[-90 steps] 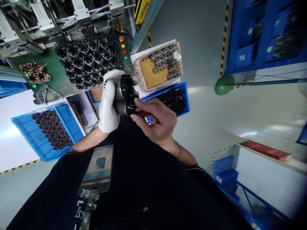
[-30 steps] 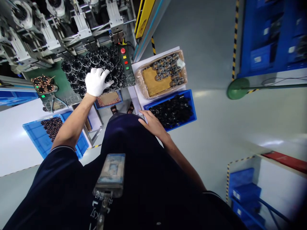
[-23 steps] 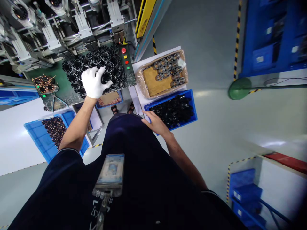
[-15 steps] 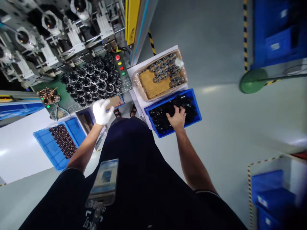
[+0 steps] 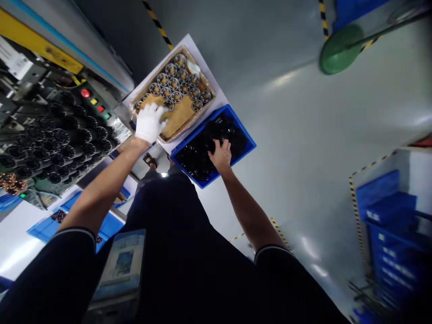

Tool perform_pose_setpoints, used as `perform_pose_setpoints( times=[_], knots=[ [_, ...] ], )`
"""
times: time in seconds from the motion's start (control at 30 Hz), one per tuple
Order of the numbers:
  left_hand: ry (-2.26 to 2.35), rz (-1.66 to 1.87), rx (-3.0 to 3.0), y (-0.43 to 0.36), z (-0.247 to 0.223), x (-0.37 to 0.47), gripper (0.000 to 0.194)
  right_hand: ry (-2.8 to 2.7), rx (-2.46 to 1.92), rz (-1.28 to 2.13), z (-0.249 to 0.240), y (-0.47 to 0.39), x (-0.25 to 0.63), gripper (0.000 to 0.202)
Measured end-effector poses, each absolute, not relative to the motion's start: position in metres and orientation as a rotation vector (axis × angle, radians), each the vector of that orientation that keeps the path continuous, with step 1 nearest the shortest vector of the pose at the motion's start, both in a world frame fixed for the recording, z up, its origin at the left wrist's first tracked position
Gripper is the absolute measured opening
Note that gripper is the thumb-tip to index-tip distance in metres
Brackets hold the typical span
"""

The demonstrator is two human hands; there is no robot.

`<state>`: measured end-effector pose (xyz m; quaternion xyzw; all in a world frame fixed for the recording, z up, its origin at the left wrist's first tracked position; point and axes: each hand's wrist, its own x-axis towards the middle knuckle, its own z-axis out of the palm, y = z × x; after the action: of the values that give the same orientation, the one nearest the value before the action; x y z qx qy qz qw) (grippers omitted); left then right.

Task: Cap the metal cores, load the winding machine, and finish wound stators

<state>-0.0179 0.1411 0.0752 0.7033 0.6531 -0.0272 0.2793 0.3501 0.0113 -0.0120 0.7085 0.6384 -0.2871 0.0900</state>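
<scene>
My left hand [image 5: 149, 122], in a white glove, is over the near left part of a plastic-lined box [image 5: 184, 130] that holds rows of metal rings [image 5: 173, 83] on brown card. Its fingers are apart, and no object shows in them. My bare right hand [image 5: 221, 154] reaches into a blue bin [image 5: 244, 156] full of small black parts [image 5: 199, 155]. The fingers are spread and bent over the parts, with the tips partly lost among them. The bin stands right beside the box.
At the left, many dark cylinders [image 5: 60, 148] stand on a machine bench beside a red button [image 5: 85, 93]. Copper-wound parts [image 5: 11, 183] lie at the far left. A green round base [image 5: 340, 49] and blue bins [image 5: 388, 207] are at the right.
The view has turned and shifted to the right. My left hand has moved from the bench edge to over the ring box. My right hand remains in the blue bin.
</scene>
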Motion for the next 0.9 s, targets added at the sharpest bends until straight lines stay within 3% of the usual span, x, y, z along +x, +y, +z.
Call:
perform_pose_setpoints(
  times=[0.1, 0.2, 0.5, 0.7, 0.9],
  knots=[
    [1.682, -0.208, 1.897, 0.204, 0.056, 0.01, 0.048, 1.922, 2.074, -0.966, -0.012, -0.001, 0.352, 0.051],
    [1.619, -0.32, 1.913, 0.236, 0.044, 0.029, 0.04, 1.927, 2.094, -1.047, -0.008, -0.012, 0.355, 0.052],
    [1.525, -0.277, 1.86, 0.25, 0.055, 0.022, 0.028, 1.856, 2.139, -1.203, -0.009, -0.029, 0.355, 0.052],
    [1.692, 0.276, 1.416, 0.193, 0.062, 0.001, 0.046, 1.807, 2.143, -1.354, -0.004, -0.028, 0.361, 0.048],
    [1.381, 0.61, 0.766, 0.059, 0.099, -0.018, 0.053, 1.728, 2.24, -1.546, 0.018, -0.021, 0.363, 0.046]
  ],
)
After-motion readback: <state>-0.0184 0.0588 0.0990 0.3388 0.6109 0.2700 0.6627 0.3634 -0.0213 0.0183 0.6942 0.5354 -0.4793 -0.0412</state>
